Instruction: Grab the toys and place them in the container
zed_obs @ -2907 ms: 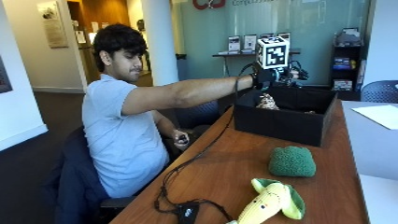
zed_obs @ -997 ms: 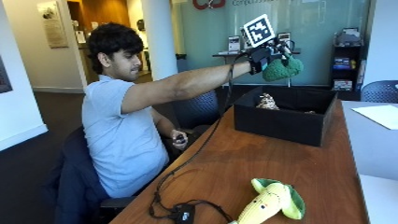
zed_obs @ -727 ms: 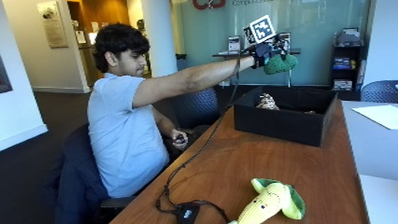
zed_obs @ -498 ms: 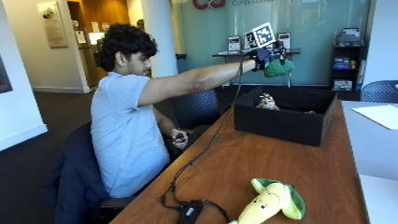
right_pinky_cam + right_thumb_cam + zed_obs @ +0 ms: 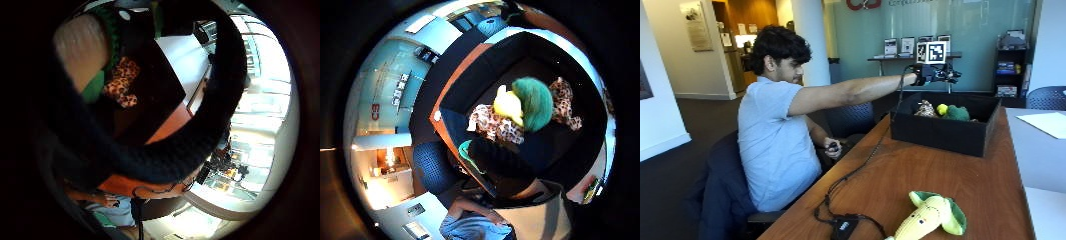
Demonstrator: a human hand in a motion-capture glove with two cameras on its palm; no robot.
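Since the earlier frames, the green toy (image 5: 957,113) is no longer held aloft; it now lies in the black container (image 5: 943,132), below the fingers, beside a leopard-print toy (image 5: 926,109). Taken left to right in the outside view, the person's outstretched arm is seen first, then the gloved right hand (image 5: 931,74) above the container's near corner, holding nothing. Whether the fingers are spread or curled cannot be told. Well behind the fingers, near the table's (image 5: 933,175) front edge, a yellow corn toy (image 5: 927,217) is left unpicked. Its edge position could let it be nudged off during the reach, or the trailing cable (image 5: 863,165) could be dragged across it.
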